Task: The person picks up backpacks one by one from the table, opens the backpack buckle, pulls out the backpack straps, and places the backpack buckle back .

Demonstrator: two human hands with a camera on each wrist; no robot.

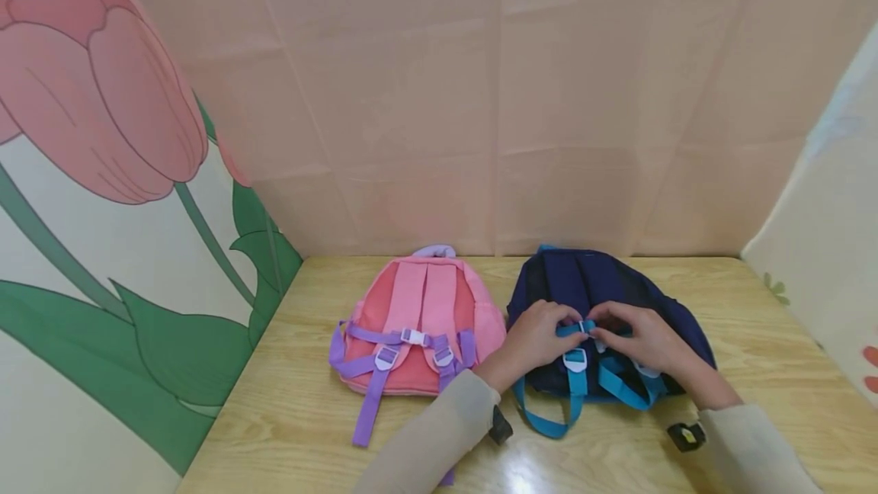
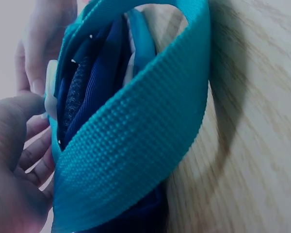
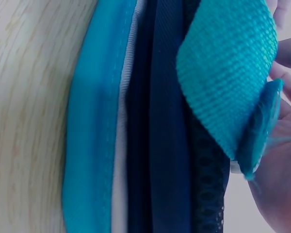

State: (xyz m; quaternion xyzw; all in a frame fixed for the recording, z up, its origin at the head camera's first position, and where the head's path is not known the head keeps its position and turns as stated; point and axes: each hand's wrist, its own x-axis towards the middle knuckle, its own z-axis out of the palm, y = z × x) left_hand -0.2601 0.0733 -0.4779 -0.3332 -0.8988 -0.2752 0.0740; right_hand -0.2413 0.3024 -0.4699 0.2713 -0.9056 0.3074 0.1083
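A navy backpack (image 1: 617, 273) lies on the table with its shoulder straps facing up. In the head view my left hand (image 1: 531, 338) pinches a short blue chest strap (image 1: 568, 330) near a small white buckle piece. From the other side, my right hand (image 1: 641, 334) pinches the strap's other end, fingertips close to the left ones. Whether the buckle halves are joined cannot be told. Below hang blue webbing straps (image 1: 545, 425) with white adjuster buckles (image 1: 575, 360). A loop of blue webbing (image 2: 131, 126) fills much of the left wrist view; the right wrist view shows the backpack's side (image 3: 169, 145).
To the left lies a pink backpack (image 1: 405, 296) with purple straps and a white chest buckle (image 1: 413, 336) that looks fastened. Both bags are on a wooden table (image 1: 274, 418). Behind stands a pinkish-brown covering (image 1: 425, 97); a tulip-painted wall (image 1: 103, 97) is at left.
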